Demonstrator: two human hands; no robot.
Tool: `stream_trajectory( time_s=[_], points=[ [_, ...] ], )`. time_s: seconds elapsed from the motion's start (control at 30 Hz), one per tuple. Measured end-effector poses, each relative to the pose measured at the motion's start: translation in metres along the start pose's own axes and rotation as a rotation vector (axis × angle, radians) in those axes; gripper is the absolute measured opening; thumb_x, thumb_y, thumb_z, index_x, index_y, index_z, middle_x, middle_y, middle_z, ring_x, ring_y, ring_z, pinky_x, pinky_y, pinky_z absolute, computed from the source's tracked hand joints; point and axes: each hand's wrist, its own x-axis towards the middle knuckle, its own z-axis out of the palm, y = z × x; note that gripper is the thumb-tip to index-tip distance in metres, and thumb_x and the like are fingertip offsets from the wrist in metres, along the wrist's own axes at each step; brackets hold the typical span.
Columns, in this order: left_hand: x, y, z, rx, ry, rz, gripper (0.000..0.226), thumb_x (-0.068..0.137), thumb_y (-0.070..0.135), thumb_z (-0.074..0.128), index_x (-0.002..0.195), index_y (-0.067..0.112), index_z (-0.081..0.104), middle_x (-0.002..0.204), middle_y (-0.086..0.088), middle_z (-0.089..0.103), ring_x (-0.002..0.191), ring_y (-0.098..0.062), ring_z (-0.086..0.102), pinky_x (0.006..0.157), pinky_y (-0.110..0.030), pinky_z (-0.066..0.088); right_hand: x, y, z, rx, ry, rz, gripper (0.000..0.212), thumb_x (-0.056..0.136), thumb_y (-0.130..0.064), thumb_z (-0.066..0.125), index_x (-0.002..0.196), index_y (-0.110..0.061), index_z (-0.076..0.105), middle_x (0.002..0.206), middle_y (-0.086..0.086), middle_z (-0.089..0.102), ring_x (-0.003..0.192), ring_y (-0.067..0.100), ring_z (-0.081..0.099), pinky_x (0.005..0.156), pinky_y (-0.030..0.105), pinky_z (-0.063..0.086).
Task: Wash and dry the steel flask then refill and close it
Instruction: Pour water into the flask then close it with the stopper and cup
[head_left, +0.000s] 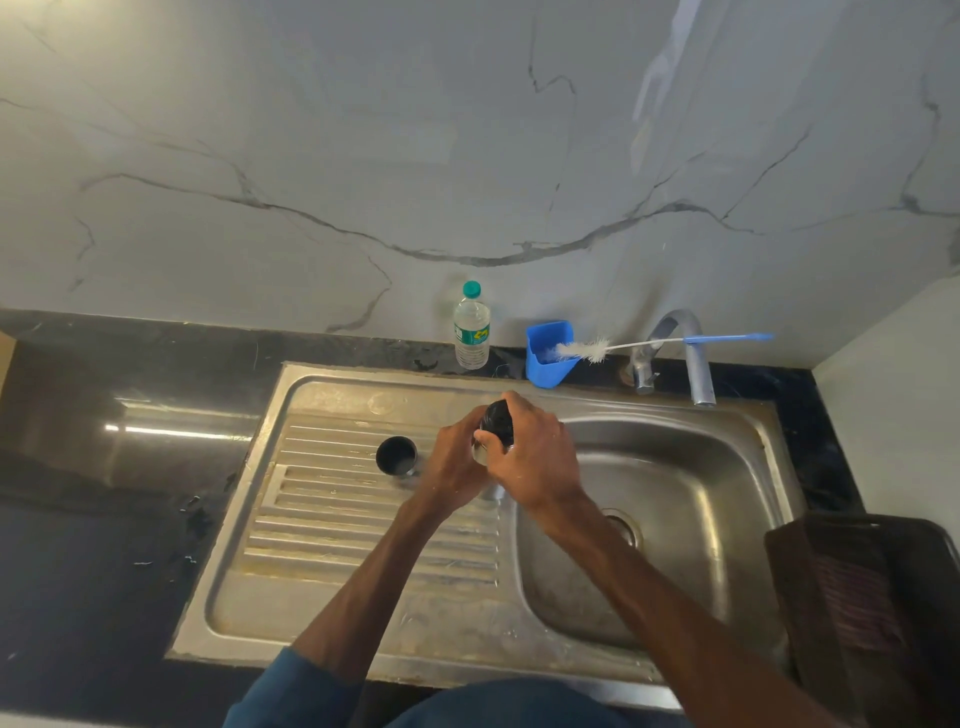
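Grip: left hand (454, 458) curls round flask (480, 453); fingers of right hand (540, 452) clamp stopper (499, 419). Should steady flask over sink (701, 467), turn stopper square.

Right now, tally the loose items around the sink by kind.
flask: 1
black cap: 1
steel cup: 1
water bottle: 1
brush: 1
blue holder: 1
basket: 1
Total: 7
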Motion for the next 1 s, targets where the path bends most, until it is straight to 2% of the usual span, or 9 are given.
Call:
stream_trajectory(
  time_s=[0.1, 0.23, 0.3, 0.4, 0.57, 0.63, 0.8, 0.9, 1.0],
  points=[
    [-0.004, 0.002, 0.003, -0.035, 0.035, -0.023, 0.049, 0.084, 0.018, 0.088, 0.128, 0.017, 0.066, 0.096, 0.022, 0.066, 0.085, 0.006, 0.067, 0.07, -0.004, 0.049, -0.007, -0.005, 0.006, -0.007, 0.046, 0.021, 0.047, 0.097, -0.046, 0.068, 0.131, -0.016, 0.054, 0.123, 0.004, 0.069, 0.11, 0.028, 0.067, 0.097, 0.039, 0.05],
    [0.001, -0.004, -0.018, -0.037, -0.112, -0.002, 0.059, 0.071, 0.024, 0.097, 0.121, 0.02, 0.067, 0.099, 0.019, 0.072, 0.091, 0.002, 0.069, 0.076, -0.015, 0.055, 0.005, 0.018, -0.019, 0.16, -0.056, -0.123, 0.05, 0.08, -0.048, 0.084, 0.121, -0.024, 0.068, 0.104, -0.005, 0.076, 0.095, 0.019, 0.069, 0.092, 0.038, 0.057],
    [0.007, 0.0, -0.032, 0.0, -0.24, 0.032, 0.06, 0.069, 0.026, 0.098, 0.121, 0.022, 0.068, 0.104, 0.017, 0.074, 0.095, 0.001, 0.07, 0.084, -0.022, 0.059, 0.015, 0.029, -0.03, 0.277, -0.19, -0.214, 0.058, 0.075, -0.033, 0.09, 0.128, -0.021, 0.071, 0.116, -0.003, 0.076, 0.107, 0.013, 0.07, 0.1, 0.038, 0.057],
    [0.024, 0.002, -0.054, 0.057, -0.411, 0.063, 0.063, 0.066, 0.025, 0.099, 0.12, 0.028, 0.067, 0.108, 0.017, 0.074, 0.1, 0.001, 0.07, 0.088, -0.017, 0.056, 0.024, 0.031, -0.032, 0.313, -0.298, -0.275, 0.069, 0.074, -0.014, 0.091, 0.139, -0.016, 0.066, 0.13, 0.001, 0.071, 0.119, 0.012, 0.067, 0.108, 0.031, 0.053],
    [0.042, -0.003, -0.078, 0.168, -0.573, 0.039, 0.071, 0.061, 0.031, 0.102, 0.12, 0.031, 0.063, 0.111, 0.021, 0.07, 0.101, 0.006, 0.067, 0.089, -0.015, 0.054, 0.017, 0.028, -0.014, 0.425, -0.231, -0.28, 0.067, 0.081, -0.018, 0.088, 0.142, -0.013, 0.062, 0.133, 0.001, 0.07, 0.125, 0.008, 0.064, 0.111, 0.031, 0.05],
    [0.039, -0.005, -0.077, 0.141, -0.568, 0.051, 0.064, 0.063, 0.024, 0.101, 0.115, 0.032, 0.064, 0.105, 0.021, 0.071, 0.096, 0.008, 0.067, 0.082, -0.009, 0.05, 0.01, 0.026, -0.006, 0.423, -0.166, -0.246, 0.067, 0.081, -0.022, 0.089, 0.143, -0.016, 0.062, 0.13, -0.001, 0.072, 0.122, 0.007, 0.065, 0.111, 0.031, 0.05],
    [0.023, -0.013, -0.066, -0.033, -0.457, 0.1, 0.053, 0.068, 0.013, 0.097, 0.109, 0.029, 0.067, 0.097, 0.014, 0.074, 0.089, -0.008, 0.07, 0.082, -0.022, 0.057, -0.006, 0.014, 0.008, 0.418, -0.028, -0.191, 0.062, 0.085, -0.021, 0.086, 0.141, -0.016, 0.061, 0.123, -0.001, 0.074, 0.114, 0.009, 0.067, 0.107, 0.02, 0.05],
    [0.015, -0.015, -0.06, -0.074, -0.395, 0.12, 0.057, 0.071, 0.014, 0.096, 0.119, 0.02, 0.066, 0.103, 0.011, 0.074, 0.096, -0.01, 0.072, 0.087, -0.027, 0.059, -0.014, 0.007, 0.016, 0.406, 0.06, -0.165, 0.06, 0.087, -0.021, 0.084, 0.14, -0.012, 0.06, 0.122, 0.001, 0.073, 0.109, 0.003, 0.063, 0.096, -0.003, 0.037],
    [0.013, -0.016, -0.056, 0.002, -0.38, 0.099, 0.068, 0.071, 0.023, 0.097, 0.13, 0.022, 0.062, 0.112, 0.015, 0.072, 0.101, -0.001, 0.068, 0.091, -0.017, 0.051, -0.017, 0.01, 0.019, 0.437, 0.097, -0.151, 0.062, 0.085, -0.026, 0.086, 0.141, -0.014, 0.061, 0.12, -0.003, 0.074, 0.108, -0.002, 0.061, 0.096, -0.002, 0.039]
  ],
)
